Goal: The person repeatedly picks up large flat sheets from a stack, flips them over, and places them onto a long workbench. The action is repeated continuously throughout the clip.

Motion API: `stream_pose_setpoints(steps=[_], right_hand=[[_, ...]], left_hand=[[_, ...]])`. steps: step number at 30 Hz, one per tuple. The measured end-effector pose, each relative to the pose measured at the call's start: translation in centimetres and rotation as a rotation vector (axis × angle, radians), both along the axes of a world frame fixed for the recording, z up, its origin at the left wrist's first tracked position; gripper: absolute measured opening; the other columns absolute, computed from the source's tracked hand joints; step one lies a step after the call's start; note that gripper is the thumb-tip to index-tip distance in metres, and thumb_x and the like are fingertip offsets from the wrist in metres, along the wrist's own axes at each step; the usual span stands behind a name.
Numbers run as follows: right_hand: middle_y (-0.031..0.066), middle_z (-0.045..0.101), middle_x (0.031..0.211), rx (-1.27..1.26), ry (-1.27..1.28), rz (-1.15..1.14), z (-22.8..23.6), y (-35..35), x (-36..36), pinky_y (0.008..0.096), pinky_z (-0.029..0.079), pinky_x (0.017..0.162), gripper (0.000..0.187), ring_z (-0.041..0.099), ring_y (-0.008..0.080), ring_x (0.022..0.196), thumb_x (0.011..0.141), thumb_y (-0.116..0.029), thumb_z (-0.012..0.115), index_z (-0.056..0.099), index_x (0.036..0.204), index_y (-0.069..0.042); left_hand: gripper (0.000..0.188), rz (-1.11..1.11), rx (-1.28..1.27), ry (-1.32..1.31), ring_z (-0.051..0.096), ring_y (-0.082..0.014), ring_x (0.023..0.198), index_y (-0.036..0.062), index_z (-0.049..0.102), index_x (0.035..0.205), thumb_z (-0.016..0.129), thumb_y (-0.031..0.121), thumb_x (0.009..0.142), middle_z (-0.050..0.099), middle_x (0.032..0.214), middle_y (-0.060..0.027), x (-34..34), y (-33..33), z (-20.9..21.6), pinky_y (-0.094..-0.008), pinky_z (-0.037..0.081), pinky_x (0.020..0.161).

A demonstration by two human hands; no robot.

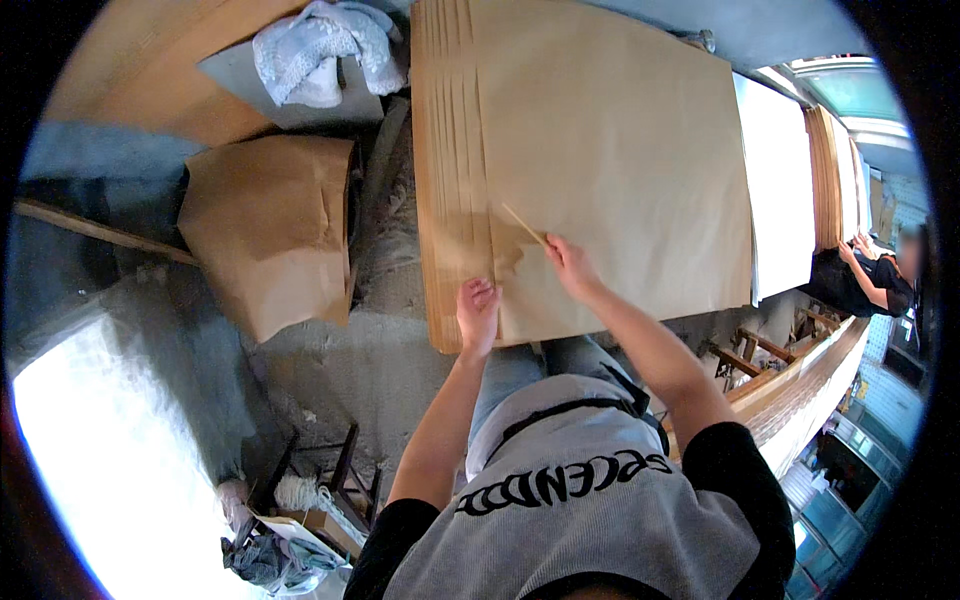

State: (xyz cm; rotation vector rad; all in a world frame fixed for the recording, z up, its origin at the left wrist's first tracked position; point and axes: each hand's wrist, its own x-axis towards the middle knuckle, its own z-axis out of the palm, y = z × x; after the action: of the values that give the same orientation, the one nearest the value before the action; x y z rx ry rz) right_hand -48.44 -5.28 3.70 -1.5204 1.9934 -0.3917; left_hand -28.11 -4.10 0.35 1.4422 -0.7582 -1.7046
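A broad stack of brown paper sheets (620, 150) lies before me, its left edges fanned out in narrow overlapping strips (450, 170). My right hand (572, 268) is closed around a thin, light-coloured stick (524, 224), which slants up and left over the paper toward the fanned strips. At the near left part of the stack, my left hand (479, 312) rests by the sheet edges with its fingers curled. Whether it pinches a paper edge cannot be made out.
Left of the stack sits a folded brown paper bundle (270, 230); a white cloth (325, 55) lies beyond. White sheets (775, 190) adjoin at right, where a co-worker's hands (855, 248) touch another brown stack (825, 180). A dark stool frame (345, 470) stands lower left.
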Motion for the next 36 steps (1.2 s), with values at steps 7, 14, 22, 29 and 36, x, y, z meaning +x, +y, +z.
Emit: stream_pose_setpoints(steps=[7,14,22,29,36], right_hand=[[0.0164,0.055,0.097,0.109,0.018,-0.067,1.8,-0.2,1.5,0.0440,0.045,0.063,0.032,0.056,0.0328,0.078,0.086,-0.025,0.043,0.043,0.111,-0.006],[0.0125,0.055,0.099,0.039,0.048,-0.097,2.1,0.2,2.7,0.0416,0.046,0.063,0.030,0.056,0.0320,0.080,0.086,-0.024,0.043,0.044,0.111,-0.007],[0.0080,0.057,0.079,0.095,0.212,0.027,5.1,-1.7,3.1,0.0412,0.045,0.054,0.028,0.057,0.0286,0.068,0.083,-0.020,0.045,0.049,0.111,-0.022],[0.0069,0.057,0.072,0.186,0.403,0.114,6.5,-3.1,3.1,0.0397,0.046,0.051,0.038,0.058,0.0255,0.063,0.078,-0.015,0.048,0.049,0.112,-0.031],[0.0103,0.059,0.076,0.207,0.326,0.188,8.3,-2.9,3.5,0.0400,0.047,0.053,0.034,0.059,0.0277,0.064,0.079,-0.015,0.046,0.052,0.110,-0.026]], left_hand=[[0.027,-0.491,0.006,-0.593,0.060,-0.0184,0.064,-0.0008,0.059,0.078,0.060,0.026,0.076,0.062,0.070,-0.0116,0.0,-1.5,3.1,-0.0291,0.046,0.059],[0.024,-0.453,-0.048,-0.543,0.061,-0.0217,0.064,0.0019,0.060,0.078,0.058,0.026,0.076,0.062,0.069,-0.0122,0.7,-1.5,2.5,-0.0311,0.046,0.058],[0.017,-0.364,-0.156,-0.606,0.059,-0.0215,0.066,0.0044,0.051,0.091,0.056,0.012,0.077,0.059,0.074,-0.0104,1.9,-2.2,3.3,-0.0307,0.046,0.061],[0.017,-0.150,-0.335,-0.362,0.053,-0.0137,0.082,0.0028,0.048,0.093,0.053,0.002,0.078,0.053,0.086,-0.0061,2.1,-6.0,4.9,-0.0263,0.045,0.068],[0.020,-0.097,-0.042,-0.097,0.052,-0.0112,0.077,0.0030,0.047,0.098,0.055,0.009,0.080,0.053,0.086,-0.0043,2.5,-6.2,2.6,-0.0232,0.045,0.064]])
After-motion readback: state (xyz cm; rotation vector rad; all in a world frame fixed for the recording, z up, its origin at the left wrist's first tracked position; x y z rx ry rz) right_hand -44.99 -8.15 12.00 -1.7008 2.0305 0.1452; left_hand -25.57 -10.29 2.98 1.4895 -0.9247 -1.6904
